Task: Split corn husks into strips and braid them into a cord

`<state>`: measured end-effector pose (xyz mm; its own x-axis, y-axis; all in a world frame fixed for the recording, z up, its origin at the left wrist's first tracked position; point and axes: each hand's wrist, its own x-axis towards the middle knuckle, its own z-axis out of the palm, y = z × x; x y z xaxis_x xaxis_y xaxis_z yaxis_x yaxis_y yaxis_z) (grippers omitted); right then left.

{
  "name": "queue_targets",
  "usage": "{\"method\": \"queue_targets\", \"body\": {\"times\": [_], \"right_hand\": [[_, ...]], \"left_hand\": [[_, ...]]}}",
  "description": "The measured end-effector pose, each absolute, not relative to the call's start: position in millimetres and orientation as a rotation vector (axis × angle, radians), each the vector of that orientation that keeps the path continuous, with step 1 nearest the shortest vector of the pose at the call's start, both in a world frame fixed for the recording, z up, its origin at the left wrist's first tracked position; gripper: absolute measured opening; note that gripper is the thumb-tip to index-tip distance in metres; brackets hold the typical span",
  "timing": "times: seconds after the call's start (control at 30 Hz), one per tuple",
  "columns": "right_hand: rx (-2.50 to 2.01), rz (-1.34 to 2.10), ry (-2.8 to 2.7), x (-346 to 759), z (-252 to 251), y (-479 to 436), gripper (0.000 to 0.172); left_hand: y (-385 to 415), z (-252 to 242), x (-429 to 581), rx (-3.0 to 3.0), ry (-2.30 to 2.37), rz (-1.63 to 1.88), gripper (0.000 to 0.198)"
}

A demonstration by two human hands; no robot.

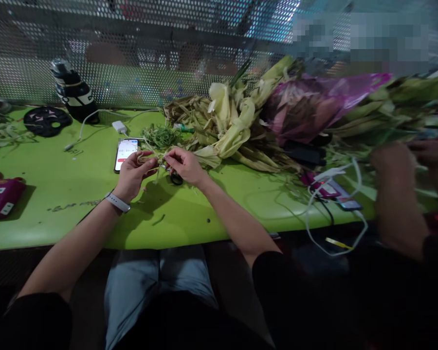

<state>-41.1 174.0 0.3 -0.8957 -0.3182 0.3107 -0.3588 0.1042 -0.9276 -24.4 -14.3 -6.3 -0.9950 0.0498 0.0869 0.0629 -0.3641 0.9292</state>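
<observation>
Thin pale corn husk strips (159,158) run between my two hands over the green table. My left hand (131,174), with a pale band on its wrist, is closed on the strips with curled fingers. The fingertips of my right hand (185,166) pinch the strips' other side. Behind my left hand a lit phone (127,146) lies partly covered. Just past my fingers sits a tangled green bundle of thin strips (162,136). A black ring, perhaps a scissors handle (175,179), shows under my right hand.
Dried corn husks (237,124) and a purple plastic bag (299,109) pile at the back right. A dark bottle (74,92) stands back left; a purple power strip (3,198) lies left. White cables (308,218) loop near another person's arm (396,189) at right.
</observation>
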Motion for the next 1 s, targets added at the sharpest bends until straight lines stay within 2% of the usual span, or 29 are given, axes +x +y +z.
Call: {"method": "queue_targets", "body": {"times": [0.13, 0.27, 0.33, 0.47, 0.53, 0.67, 0.87, 1.0], "right_hand": [[0.665, 1.951, -2.267, -45.3, 3.9, 178.5, 0.05], [0.717, 1.957, -2.302, -46.8, 7.9, 184.5, 0.052], [0.741, 1.942, -2.348, -45.8, 8.8, 185.5, 0.05], [0.734, 1.909, -2.367, -44.5, 8.6, 185.5, 0.047], [0.716, 1.902, -2.352, -44.9, 7.9, 185.5, 0.048], [0.752, 1.891, -2.341, -45.2, 6.6, 184.3, 0.047], [0.729, 1.87, -2.373, -44.7, 5.2, 182.0, 0.042], [0.655, 1.87, -2.374, -46.7, 6.0, 183.1, 0.04]], "left_hand": [[-18.8, 0.3, -22.2, -0.213, -1.98, -2.663, 0.03], [-23.0, 6.0, -22.3, -0.252, -2.07, -2.682, 0.026], [-23.2, 6.2, -21.4, -0.34, -2.1, -2.484, 0.029], [-21.0, 3.1, -16.5, -0.688, -2.34, -1.738, 0.034], [-19.7, 0.7, -15.1, -0.776, -2.392, -1.541, 0.037], [-18.9, -5.4, -18.2, -0.791, -2.386, -1.611, 0.035], [-19.0, -11.0, -23.8, -0.762, -2.414, -1.598, 0.018], [-18.0, -8.7, -21.7, -0.738, -2.43, -1.77, 0.02]]}}
